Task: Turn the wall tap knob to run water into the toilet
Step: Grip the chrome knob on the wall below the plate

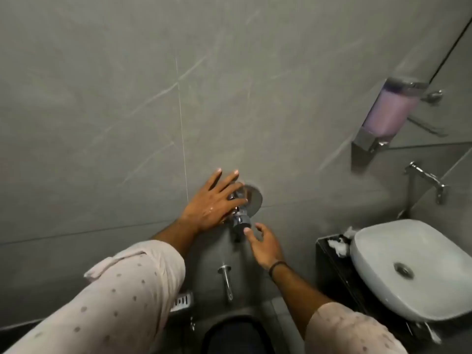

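A chrome wall tap knob (242, 220) sticks out from a round chrome plate (254, 199) on the grey tiled wall. My left hand (210, 205) lies flat against the wall beside the fitting, fingers spread, with the index and middle fingers over its upper part. My right hand (264, 245) hangs just below and right of the knob, fingers apart, one fingertip touching the knob's end. A chrome spout (226, 282) points down from the wall underneath. The dark toilet (235, 333) shows at the bottom centre, mostly cut off.
A white basin (413, 267) sits on a black counter (329, 261) at the right, with a chrome basin tap (425, 178) above it. A pink soap dispenser (388, 113) is fixed to the wall. A floor drain grate (181, 301) lies at the lower left.
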